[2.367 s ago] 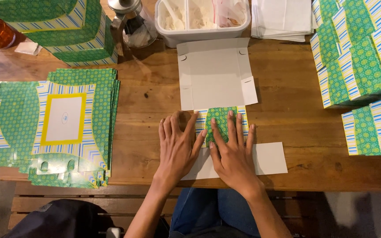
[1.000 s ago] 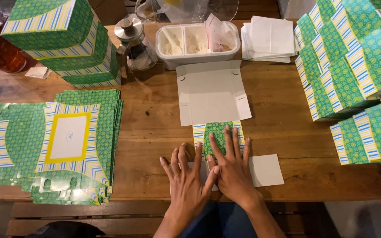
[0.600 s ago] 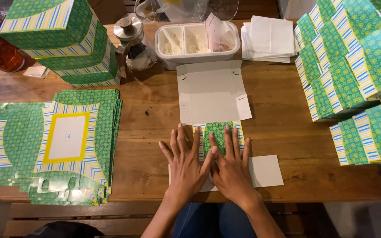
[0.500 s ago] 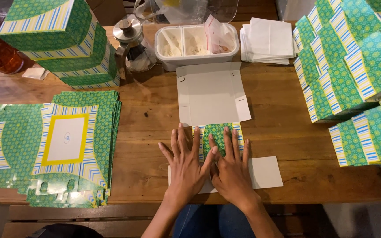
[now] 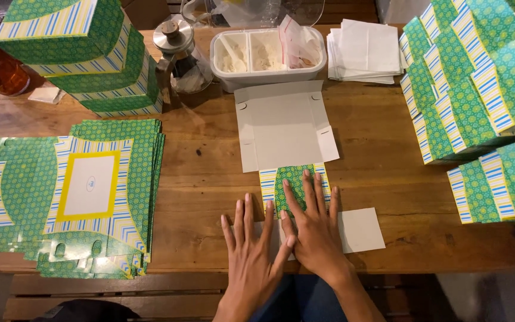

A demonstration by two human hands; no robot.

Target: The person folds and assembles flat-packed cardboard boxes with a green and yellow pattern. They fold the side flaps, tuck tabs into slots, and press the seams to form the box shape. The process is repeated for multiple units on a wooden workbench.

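Table point(image 5: 388, 179): wooden, fills the view. Stacks of green patterned boxes point(image 5: 478, 89) along the right edge, more boxes point(image 5: 84, 53) far left. Pile of flat green blanks point(image 5: 84, 191) at left, well apart from the hands. White tub point(image 5: 267, 56) and paper stack point(image 5: 365, 50) at the far edge, glass jar point(image 5: 180, 53) beside the tub.

Blank point(image 5: 284, 134) in work: centre of table, unprinted side up, long axis running away from the body. Near flap point(image 5: 295, 185) folded over, green side showing, lying just ahead of the fingertips. One side flap point(image 5: 360, 229) sticking out to the right of the hands.

Right hand point(image 5: 314, 229): flat, fingers spread, nothing clenched, pressing down on the green flap and the card beneath. Nearer of the two to the fold.

Left hand point(image 5: 254, 253): flat, open, palm down, just beside the right and touching it at thumb and index, resting on the near left part of the blank and the table. Holding nothing.

Nothing between hands and blank; tub and jar sit just beyond its far edge.
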